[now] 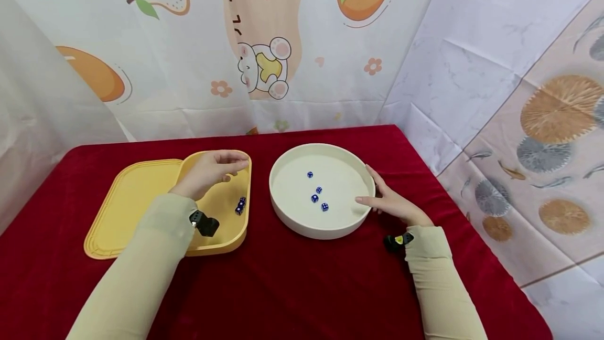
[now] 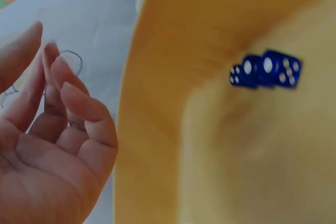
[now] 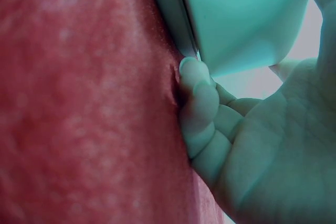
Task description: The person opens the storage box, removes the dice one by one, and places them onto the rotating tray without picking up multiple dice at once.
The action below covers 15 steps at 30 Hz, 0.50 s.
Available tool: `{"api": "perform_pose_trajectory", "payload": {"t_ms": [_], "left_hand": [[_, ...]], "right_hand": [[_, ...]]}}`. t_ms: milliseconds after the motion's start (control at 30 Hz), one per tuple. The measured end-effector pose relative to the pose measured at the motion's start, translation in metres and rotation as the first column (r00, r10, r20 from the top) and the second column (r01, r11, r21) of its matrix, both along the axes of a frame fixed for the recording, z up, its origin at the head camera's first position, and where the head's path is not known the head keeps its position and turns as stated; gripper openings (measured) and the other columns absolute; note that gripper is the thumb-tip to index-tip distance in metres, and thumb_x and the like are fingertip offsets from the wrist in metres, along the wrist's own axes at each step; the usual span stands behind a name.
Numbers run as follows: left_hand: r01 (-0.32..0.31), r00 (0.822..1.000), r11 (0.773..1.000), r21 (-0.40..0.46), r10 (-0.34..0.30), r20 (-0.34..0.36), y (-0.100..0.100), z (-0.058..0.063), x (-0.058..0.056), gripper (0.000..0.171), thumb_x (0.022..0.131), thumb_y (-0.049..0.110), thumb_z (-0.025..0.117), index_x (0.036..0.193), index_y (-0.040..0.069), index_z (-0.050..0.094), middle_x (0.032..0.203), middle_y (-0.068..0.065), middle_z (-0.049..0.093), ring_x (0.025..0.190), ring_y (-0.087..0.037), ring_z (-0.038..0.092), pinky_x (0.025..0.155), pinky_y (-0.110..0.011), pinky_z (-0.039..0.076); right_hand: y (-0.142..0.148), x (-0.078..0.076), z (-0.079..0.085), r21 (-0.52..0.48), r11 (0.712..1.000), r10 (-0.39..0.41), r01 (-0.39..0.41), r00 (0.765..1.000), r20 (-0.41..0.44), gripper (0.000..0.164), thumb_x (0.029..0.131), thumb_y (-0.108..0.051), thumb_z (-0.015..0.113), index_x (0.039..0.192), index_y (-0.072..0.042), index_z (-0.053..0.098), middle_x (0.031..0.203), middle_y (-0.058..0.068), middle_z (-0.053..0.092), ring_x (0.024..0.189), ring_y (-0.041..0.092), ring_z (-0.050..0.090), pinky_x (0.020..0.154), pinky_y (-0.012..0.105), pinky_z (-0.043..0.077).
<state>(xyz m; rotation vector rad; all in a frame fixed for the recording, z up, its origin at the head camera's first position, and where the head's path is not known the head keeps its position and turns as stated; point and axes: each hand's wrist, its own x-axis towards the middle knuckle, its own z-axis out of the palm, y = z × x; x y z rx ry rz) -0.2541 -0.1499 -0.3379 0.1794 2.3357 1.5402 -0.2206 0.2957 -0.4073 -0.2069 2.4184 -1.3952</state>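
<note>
Left of a round cream tray [image 1: 289,185], the empty left hand [image 1: 209,171], fingers loosely bent, hovers over a rounded yellow box [image 1: 226,231] of white-dotted blue dice [image 1: 239,209]. Four similar dice [image 1: 314,198] lie inside the tray; the right hand [image 1: 390,202] grips its right rim.

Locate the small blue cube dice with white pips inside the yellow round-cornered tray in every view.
Head: the dice lie left of centre, inside the yellow tray, near its right wall.
Left wrist: the dice lie right of centre, upper half.
Right wrist: not in it.
Landmark shared by head and left wrist: the left hand.
</note>
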Motion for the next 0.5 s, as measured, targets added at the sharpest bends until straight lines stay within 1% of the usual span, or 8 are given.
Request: {"api": "perform_pose_trajectory", "payload": {"t_ms": [100, 200, 267, 333, 400, 500], "left_hand": [[0.01, 1.0, 0.999, -0.039, -0.009, 0.024, -0.002, -0.005, -0.004, 0.048, 0.095, 0.037, 0.067, 0.131, 0.008, 0.059, 0.113, 0.001, 0.062, 0.109, -0.028, 0.053, 0.089, -0.033, 0.048], [0.01, 0.999, 0.998, -0.069, -0.006, 0.051, -0.005, -0.011, -0.007, 0.048, 0.095, 0.036, 0.066, 0.132, 0.005, 0.058, 0.114, 0.002, 0.063, 0.11, -0.028, 0.054, 0.093, -0.037, 0.048], [0.008, 0.998, 0.996, -0.083, -0.002, 0.063, -0.008, -0.016, -0.009, 0.05, 0.095, 0.036, 0.066, 0.133, 0.004, 0.057, 0.113, 0.003, 0.064, 0.109, -0.026, 0.055, 0.093, -0.036, 0.048], [0.008, 0.998, 0.997, -0.081, -0.003, 0.068, -0.008, -0.019, -0.009, 0.051, 0.095, 0.036, 0.067, 0.133, 0.004, 0.057, 0.114, 0.003, 0.064, 0.109, -0.026, 0.055, 0.092, -0.035, 0.049], [0.015, 0.998, 0.997, -0.081, -0.01, 0.065, -0.008, -0.022, -0.008, 0.05, 0.095, 0.035, 0.067, 0.133, 0.004, 0.058, 0.111, 0.005, 0.064, 0.106, -0.023, 0.056, 0.09, -0.033, 0.049], [0.041, 0.997, 0.996, -0.076, -0.036, 0.064, -0.008, -0.026, -0.008, 0.05, 0.095, 0.033, 0.068, 0.133, 0.002, 0.058, 0.113, 0.003, 0.066, 0.102, -0.021, 0.057, 0.086, -0.032, 0.049]], "right_hand": [[0.0, 0.0, -0.001, -0.001, 1.0, -0.005, 0.005, 1.0, -0.002, 0.097, 0.091, -0.033, 0.068, 0.159, -0.033, -0.001, 0.093, 0.013, 0.053, 0.069, 0.021, 0.053, 0.063, 0.028, 0.045], [0.0, 0.0, -0.002, -0.002, 1.0, -0.006, 0.006, 1.0, -0.004, 0.097, 0.091, -0.034, 0.068, 0.159, -0.033, -0.001, 0.114, 0.016, 0.051, 0.071, 0.021, 0.053, 0.064, 0.028, 0.045], [0.0, -0.001, -0.002, -0.004, 1.0, -0.006, 0.006, 1.0, -0.004, 0.097, 0.09, -0.034, 0.069, 0.159, -0.033, 0.0, 0.126, 0.019, 0.047, 0.072, 0.022, 0.053, 0.064, 0.028, 0.045], [0.0, 0.0, -0.002, -0.009, 1.0, -0.007, 0.007, 1.0, -0.002, 0.097, 0.09, -0.035, 0.069, 0.159, -0.034, 0.0, 0.125, 0.016, 0.049, 0.072, 0.022, 0.053, 0.064, 0.028, 0.045], [0.0, 0.0, -0.002, -0.011, 1.0, -0.01, 0.01, 1.0, 0.002, 0.097, 0.09, -0.035, 0.069, 0.159, -0.034, 0.0, 0.112, 0.014, 0.053, 0.071, 0.021, 0.053, 0.064, 0.028, 0.045], [0.0, 0.001, -0.001, -0.013, 1.0, -0.012, 0.012, 1.0, 0.005, 0.097, 0.091, -0.035, 0.069, 0.159, -0.034, 0.0, 0.096, 0.012, 0.054, 0.07, 0.021, 0.054, 0.064, 0.028, 0.045]]}}
